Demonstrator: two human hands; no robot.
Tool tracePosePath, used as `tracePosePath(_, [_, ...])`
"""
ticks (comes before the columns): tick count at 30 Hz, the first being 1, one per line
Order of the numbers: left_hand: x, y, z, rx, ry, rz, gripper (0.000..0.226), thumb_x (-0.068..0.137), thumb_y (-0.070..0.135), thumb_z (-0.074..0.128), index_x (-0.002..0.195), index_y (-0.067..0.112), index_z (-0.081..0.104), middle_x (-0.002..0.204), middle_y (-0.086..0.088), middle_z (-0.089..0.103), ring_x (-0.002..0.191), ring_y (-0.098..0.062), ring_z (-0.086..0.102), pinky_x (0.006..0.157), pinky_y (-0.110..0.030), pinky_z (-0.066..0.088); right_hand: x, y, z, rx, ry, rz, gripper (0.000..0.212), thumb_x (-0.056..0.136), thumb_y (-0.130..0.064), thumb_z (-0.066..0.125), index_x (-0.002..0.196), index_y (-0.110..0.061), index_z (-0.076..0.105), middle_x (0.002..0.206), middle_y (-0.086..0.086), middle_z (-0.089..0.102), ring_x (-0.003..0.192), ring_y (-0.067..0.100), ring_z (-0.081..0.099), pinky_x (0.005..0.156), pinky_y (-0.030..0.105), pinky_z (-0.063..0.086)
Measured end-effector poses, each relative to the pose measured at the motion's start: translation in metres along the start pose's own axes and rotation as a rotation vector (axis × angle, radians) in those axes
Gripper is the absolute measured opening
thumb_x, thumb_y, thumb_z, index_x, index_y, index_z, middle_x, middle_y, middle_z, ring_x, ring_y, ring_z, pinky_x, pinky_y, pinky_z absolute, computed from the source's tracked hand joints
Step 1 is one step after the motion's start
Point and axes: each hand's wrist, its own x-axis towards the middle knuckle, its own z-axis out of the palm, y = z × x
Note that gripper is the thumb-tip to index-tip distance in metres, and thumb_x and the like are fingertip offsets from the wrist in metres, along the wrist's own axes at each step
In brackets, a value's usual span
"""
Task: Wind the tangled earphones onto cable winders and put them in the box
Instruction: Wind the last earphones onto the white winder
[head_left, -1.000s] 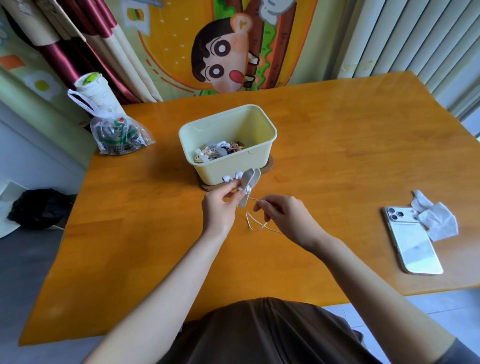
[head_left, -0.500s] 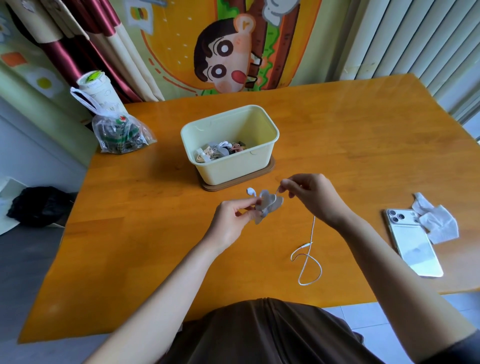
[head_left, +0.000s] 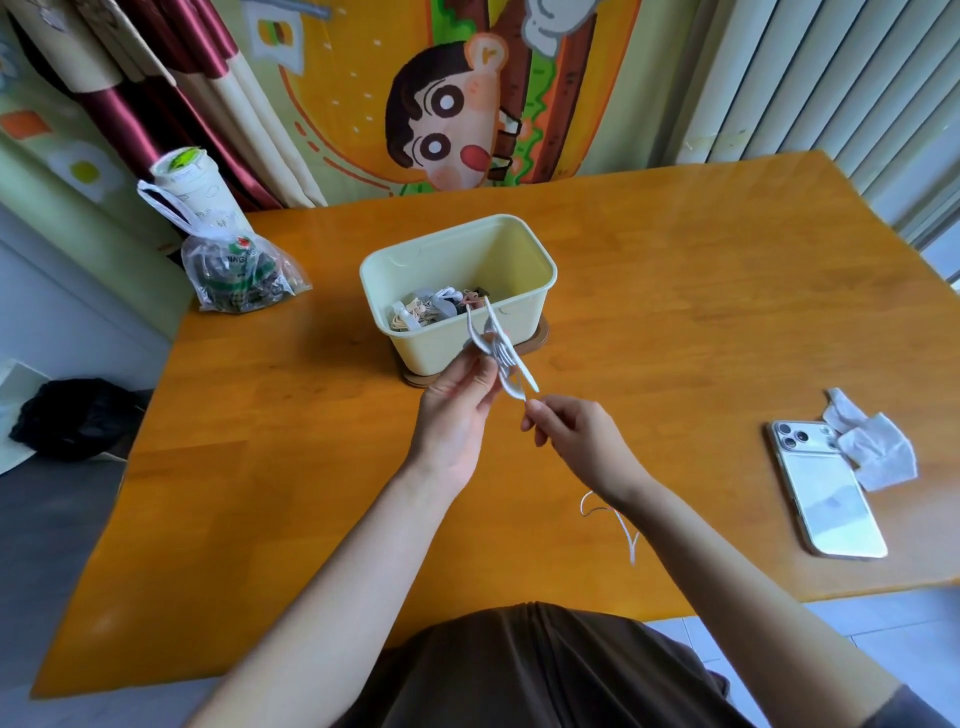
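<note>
My left hand (head_left: 456, 410) pinches a white cable winder (head_left: 500, 358) with white earphone cable partly wrapped on it, held just in front of the cream box (head_left: 519, 317). My right hand (head_left: 574, 435) pinches the white cable close below the winder. The loose tail of the earphone cable (head_left: 618, 519) hangs down past my right forearm over the table. Inside the box lie several wound earphones and winders (head_left: 436, 312). The box stands on a brown lid or coaster.
On the orange wooden table (head_left: 260, 467) lie a white phone (head_left: 826, 488) and a crumpled white tissue (head_left: 872, 447) at the right. At the far left corner stand a clear plastic bag (head_left: 239, 275) and a paper cup (head_left: 189, 182).
My right hand swung from the right of the winder to below it, drawing the cable round. The left hand lifted the winder toward the box. The hanging tail is shorter.
</note>
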Motion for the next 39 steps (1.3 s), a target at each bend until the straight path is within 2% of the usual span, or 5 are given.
tracePosePath(7, [0.004,-0.003,-0.006,0.18,0.324,0.029,0.019,0.091,0.011,0.061,0.104,0.021,0.068,0.082,0.011,0.071,0.084,-0.008,0.061,0.077,-0.021,0.05,-0.005,-0.003,0.005,-0.215,-0.018,-0.035,0.025,0.096,-0.027,0.049,0.076,-0.027,0.064,0.058,-0.011,0.053,0.053,0.004,0.047,0.065,0.018,0.035])
tracePosePath(12, [0.01,-0.003,-0.011,0.119,0.456,-0.042,0.017,0.091,0.01,0.062,0.101,0.022,0.069,0.086,0.006,0.067,0.087,-0.011,0.058,0.077,-0.021,0.046,-0.005,-0.009,-0.002,-0.183,-0.01,-0.045,0.024,0.096,-0.025,0.05,0.077,-0.027,0.064,0.059,-0.011,0.054,0.049,0.004,0.045,0.049,0.017,0.035])
tracePosePath(20, [0.01,-0.019,-0.043,1.038,0.141,0.155,0.024,0.086,0.012,0.067,0.11,0.015,0.072,0.085,0.005,0.068,0.074,-0.01,0.057,0.066,-0.018,0.044,0.0,-0.02,-0.014,-0.25,-0.09,-0.092,0.023,0.096,-0.028,0.049,0.084,-0.028,0.069,0.058,-0.012,0.053,0.05,0.002,0.048,0.05,0.016,0.036])
tracePosePath(32, [-0.004,-0.014,-0.038,0.835,-0.371,-0.107,0.03,0.087,0.002,0.063,0.111,0.02,0.068,0.1,0.014,0.071,0.096,0.0,0.061,0.079,-0.014,0.046,0.021,-0.004,-0.042,-0.298,0.022,-0.058,0.022,0.094,-0.025,0.053,0.077,-0.027,0.066,0.063,-0.012,0.056,0.052,-0.001,0.048,0.05,0.017,0.034])
tracePosePath(39, [-0.005,-0.006,-0.029,0.448,-0.226,-0.062,0.028,0.08,0.014,0.063,0.108,0.016,0.071,0.098,0.007,0.073,0.098,-0.006,0.063,0.085,-0.02,0.048,0.015,0.008,-0.031,-0.088,0.032,0.016,0.028,0.093,-0.026,0.055,0.067,-0.032,0.063,0.055,-0.013,0.053,0.041,0.004,0.035,0.044,0.018,0.024])
